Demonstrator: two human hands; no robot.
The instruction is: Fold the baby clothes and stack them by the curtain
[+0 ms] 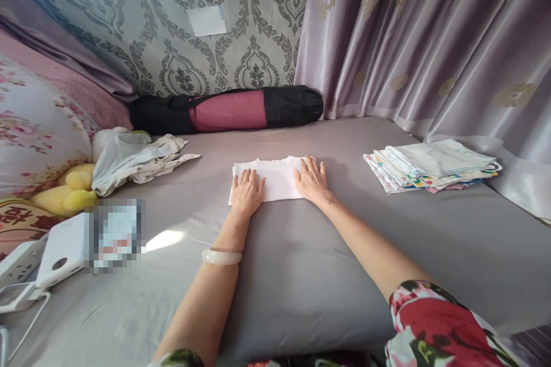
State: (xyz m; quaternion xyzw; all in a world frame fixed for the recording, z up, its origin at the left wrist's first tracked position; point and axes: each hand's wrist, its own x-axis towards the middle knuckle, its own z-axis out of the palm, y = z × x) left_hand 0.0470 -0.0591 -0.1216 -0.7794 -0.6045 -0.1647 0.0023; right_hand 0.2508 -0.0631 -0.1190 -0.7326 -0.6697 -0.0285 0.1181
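Observation:
A white garment [279,180], folded into a flat rectangle, lies on the grey bed sheet [301,269] in front of me. My left hand [248,190] rests flat on its left end, fingers stretched out and slightly apart. On its right end lies my right hand [311,178], palm down with the fingers spread. Neither hand grips the cloth; both touch it from above. A pale bangle [221,256] circles my left wrist. What kind of garment it is cannot be made out from this fold.
A stack of folded clothes [434,163] sits to the right. On the left are crumpled clothes [138,157], a yellow plush toy [69,190], a white power bank [64,249], a power strip [19,264] and a blurred-out item [116,235]. A black and red mat bag [228,109] lies along the wall.

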